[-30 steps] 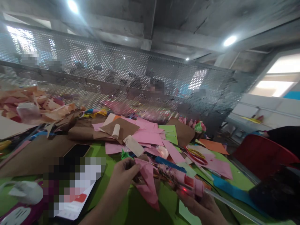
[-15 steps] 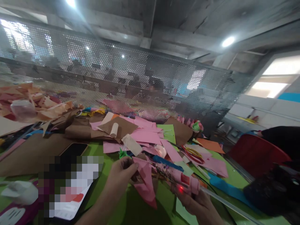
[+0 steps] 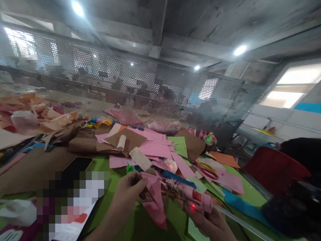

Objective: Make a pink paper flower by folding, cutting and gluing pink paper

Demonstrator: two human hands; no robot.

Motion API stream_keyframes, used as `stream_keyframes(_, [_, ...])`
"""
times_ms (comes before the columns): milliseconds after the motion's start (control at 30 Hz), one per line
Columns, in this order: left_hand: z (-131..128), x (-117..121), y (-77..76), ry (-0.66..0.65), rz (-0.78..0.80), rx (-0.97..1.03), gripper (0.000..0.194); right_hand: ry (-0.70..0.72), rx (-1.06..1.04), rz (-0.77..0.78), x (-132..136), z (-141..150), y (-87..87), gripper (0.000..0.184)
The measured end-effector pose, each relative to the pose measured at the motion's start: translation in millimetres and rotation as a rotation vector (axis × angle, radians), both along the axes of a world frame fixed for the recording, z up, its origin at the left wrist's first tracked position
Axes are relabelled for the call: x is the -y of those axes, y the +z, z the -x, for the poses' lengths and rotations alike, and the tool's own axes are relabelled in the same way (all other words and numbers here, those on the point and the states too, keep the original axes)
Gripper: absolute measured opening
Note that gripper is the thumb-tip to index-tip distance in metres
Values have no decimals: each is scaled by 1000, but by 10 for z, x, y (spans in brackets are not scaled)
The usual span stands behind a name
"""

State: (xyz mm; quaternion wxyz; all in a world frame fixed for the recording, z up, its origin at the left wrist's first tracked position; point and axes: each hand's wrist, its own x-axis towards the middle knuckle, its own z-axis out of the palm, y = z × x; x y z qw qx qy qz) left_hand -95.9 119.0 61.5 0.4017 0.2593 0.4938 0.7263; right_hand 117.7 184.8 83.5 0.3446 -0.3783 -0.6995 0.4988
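Note:
In my left hand (image 3: 131, 192), thumb and fingers pinch the upper edge of a folded pink paper piece (image 3: 156, 197), whose pointed end hangs down. My right hand (image 3: 207, 219) is wrapped around a pink hot glue gun (image 3: 185, 191) with a red light glowing on its side. A clear glue stick (image 3: 240, 221) sticks out of its back end. The gun's nozzle points left at the pink paper; whether it touches the paper I cannot tell. Just behind the gun lies a blue strip (image 3: 179, 178). Some green crumpled paper (image 3: 130, 168) shows beyond my left hand.
Pink paper sheets (image 3: 155, 147) and brown paper (image 3: 85, 142) cover the back of the green table. Scissors with red and yellow handles (image 3: 207, 169) lie right of centre. A black phone (image 3: 77, 164) is at left, a red chair (image 3: 273, 170) at right, a perforated metal screen (image 3: 112, 83) behind.
Both hands keep their hold on the paper and the glue gun and have hardly moved. The whole view has shifted slightly.

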Motion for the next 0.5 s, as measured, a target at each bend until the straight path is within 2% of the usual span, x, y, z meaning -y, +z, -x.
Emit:
stream_keyframes(233, [-9,-16,-21,23,-20,-16,21,14,14,-16,-8,-2,-5,47])
stream_keyframes(500, [27,-27,-47,-16,-2,-10,20,-12,20,-16,-14,2,-23,51])
